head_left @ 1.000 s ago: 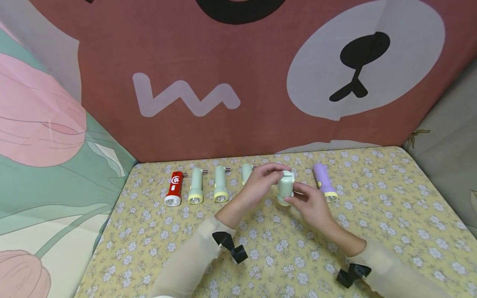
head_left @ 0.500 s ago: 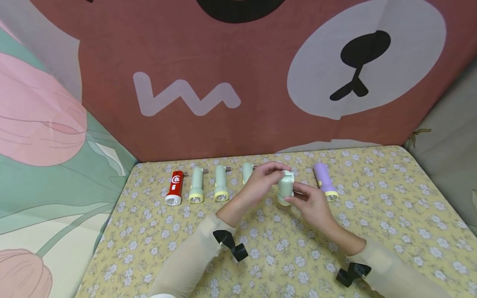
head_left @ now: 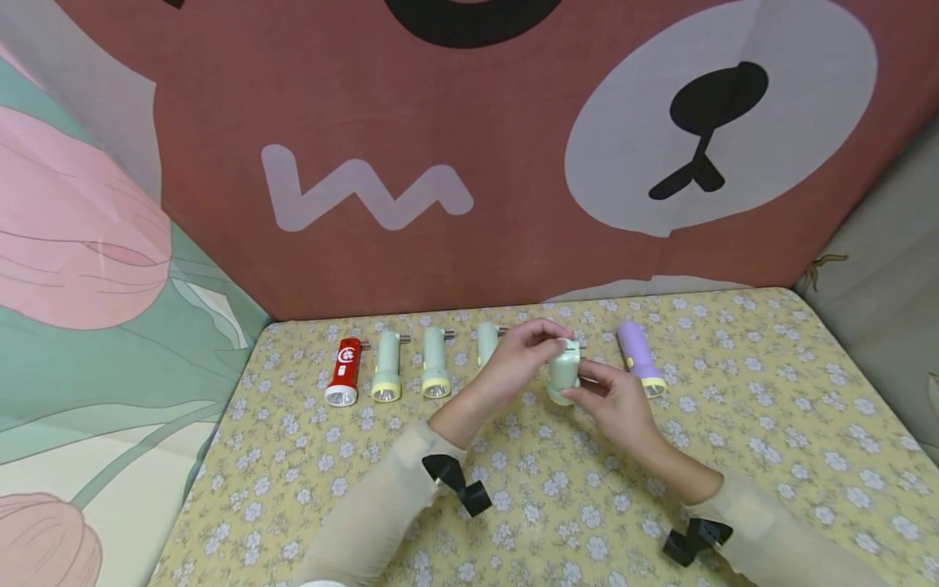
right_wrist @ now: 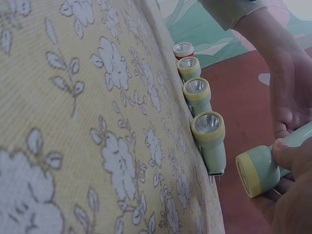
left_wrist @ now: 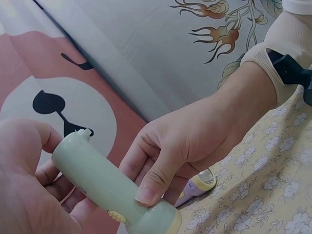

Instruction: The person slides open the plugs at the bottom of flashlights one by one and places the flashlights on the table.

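Observation:
A mint-green flashlight [head_left: 562,372] with a pale yellow lens ring is held above the table, tail end up. My right hand [head_left: 614,403] pinches its body near the lens end, thumb on the near side. My left hand [head_left: 513,359] curls thumb and fingers at the tail end. In the left wrist view, a small light tab juts from the tail of the flashlight [left_wrist: 97,170], and a yellow switch shows on its side. Fingers of my left hand [left_wrist: 34,185] are partly hidden behind it. The right wrist view shows the yellow-rimmed lens end of the flashlight [right_wrist: 256,170].
Left of my hands, a red flashlight [head_left: 344,372] and mint-green flashlights [head_left: 386,365] lie in a row on the flowered tablecloth [head_left: 528,505], metal prongs out. One green flashlight [head_left: 485,338] is partly behind my left hand. A purple flashlight [head_left: 637,350] lies on the right.
My left thumb and fingers shift slightly at the flashlight's tail, which tips a little. My right hand keeps its pinch nearly still; the flashlights on the table stay put.

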`<state>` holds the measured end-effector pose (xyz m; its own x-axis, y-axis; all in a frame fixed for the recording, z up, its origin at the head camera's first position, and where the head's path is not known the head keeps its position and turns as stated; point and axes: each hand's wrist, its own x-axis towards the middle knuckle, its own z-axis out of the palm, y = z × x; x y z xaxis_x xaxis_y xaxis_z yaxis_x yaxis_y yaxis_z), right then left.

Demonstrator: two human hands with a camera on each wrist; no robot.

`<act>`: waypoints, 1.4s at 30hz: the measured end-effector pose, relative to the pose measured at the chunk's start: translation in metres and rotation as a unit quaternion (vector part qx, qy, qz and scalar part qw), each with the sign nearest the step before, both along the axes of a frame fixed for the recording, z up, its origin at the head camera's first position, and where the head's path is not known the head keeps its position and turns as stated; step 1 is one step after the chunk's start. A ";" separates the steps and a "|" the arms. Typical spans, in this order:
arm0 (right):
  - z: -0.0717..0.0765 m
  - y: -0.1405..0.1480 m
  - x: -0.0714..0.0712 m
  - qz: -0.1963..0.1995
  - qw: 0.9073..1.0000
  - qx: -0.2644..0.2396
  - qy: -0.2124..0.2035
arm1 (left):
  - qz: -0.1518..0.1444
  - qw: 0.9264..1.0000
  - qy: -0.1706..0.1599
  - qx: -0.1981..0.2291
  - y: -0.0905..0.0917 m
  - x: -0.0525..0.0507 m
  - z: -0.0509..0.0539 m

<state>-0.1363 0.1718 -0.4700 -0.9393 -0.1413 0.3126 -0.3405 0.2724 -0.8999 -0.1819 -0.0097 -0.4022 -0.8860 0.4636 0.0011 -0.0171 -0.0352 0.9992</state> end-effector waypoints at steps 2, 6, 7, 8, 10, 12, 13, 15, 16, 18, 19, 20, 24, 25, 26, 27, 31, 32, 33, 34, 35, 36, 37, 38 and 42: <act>-0.001 0.000 -0.001 -0.001 1.000 0.000 0.003 | 0.001 1.000 0.001 -0.003 0.000 0.000 0.001; -0.001 0.000 -0.003 0.000 1.000 -0.002 0.005 | 0.002 1.000 0.003 -0.006 0.000 -0.001 0.002; -0.001 0.000 -0.003 0.001 1.000 -0.003 0.005 | 0.002 1.000 0.003 -0.005 0.000 -0.001 0.003; -0.001 0.000 -0.003 0.001 1.000 -0.004 0.004 | 0.001 1.000 0.003 -0.005 0.000 -0.001 0.002; 0.000 0.000 -0.002 0.002 1.000 -0.004 0.002 | -0.001 1.000 0.002 -0.005 0.000 -0.001 0.002; 0.000 -0.001 -0.002 0.001 1.000 -0.002 0.001 | -0.004 1.000 0.000 -0.005 -0.001 0.000 0.002; 0.000 -0.001 -0.001 0.000 1.000 -0.002 0.000 | -0.006 1.000 -0.001 -0.004 -0.001 0.000 0.001; 0.000 -0.001 0.000 -0.003 1.000 0.003 0.000 | -0.009 1.000 -0.001 -0.001 -0.002 0.000 0.001; 0.000 -0.001 0.000 -0.004 1.000 0.006 0.001 | -0.011 1.000 0.000 0.000 -0.002 0.000 0.001; 0.001 -0.001 0.001 -0.007 1.000 0.011 0.001 | -0.016 1.000 0.002 0.003 -0.002 0.000 0.001; 0.001 -0.001 0.001 -0.009 1.000 0.014 0.002 | -0.017 1.000 0.003 0.003 -0.002 0.000 0.001; 0.001 -0.001 0.001 -0.011 1.000 0.017 0.001 | -0.018 1.000 0.003 0.003 -0.002 0.000 0.001; 0.001 0.000 0.001 -0.016 1.000 0.021 -0.004 | -0.019 1.000 0.003 -0.001 -0.002 0.000 0.001; 0.000 0.000 0.000 -0.016 1.000 0.022 -0.004 | -0.019 1.000 0.002 -0.002 -0.002 0.000 0.002; 0.000 0.000 0.000 -0.017 1.000 0.022 -0.005 | -0.020 1.000 0.002 -0.003 -0.002 0.000 0.001; 0.000 0.000 0.000 -0.018 1.000 0.022 -0.006 | -0.020 1.000 0.002 -0.003 -0.001 0.000 0.002; 0.000 0.001 0.000 -0.017 1.000 0.020 -0.006 | -0.020 1.000 0.000 -0.001 -0.001 0.000 0.002; 0.000 0.001 0.000 -0.017 1.000 0.020 -0.007 | -0.020 1.000 -0.001 -0.002 -0.001 0.000 0.002; 0.000 0.001 0.000 -0.016 1.000 0.020 -0.007 | -0.020 1.000 -0.001 -0.001 -0.001 0.000 0.002; 0.001 0.001 0.001 -0.015 1.000 0.020 -0.007 | -0.021 1.000 -0.002 -0.002 -0.001 0.000 0.002; 0.001 0.001 0.001 -0.014 1.000 0.021 -0.007 | -0.021 1.000 -0.003 -0.001 -0.002 0.000 0.002; 0.001 0.001 0.001 -0.014 1.000 0.022 -0.007 | -0.020 1.000 -0.003 -0.001 -0.002 0.000 0.001; 0.001 0.001 0.000 -0.013 1.000 0.022 -0.007 | -0.020 1.000 -0.003 0.000 -0.002 -0.001 0.001; 0.000 0.001 0.000 -0.012 1.000 0.022 -0.006 | -0.021 1.000 -0.003 0.001 -0.002 -0.001 0.001; -0.001 0.001 -0.001 -0.007 1.000 0.018 0.000 | -0.019 1.000 -0.002 0.002 -0.001 -0.001 -0.001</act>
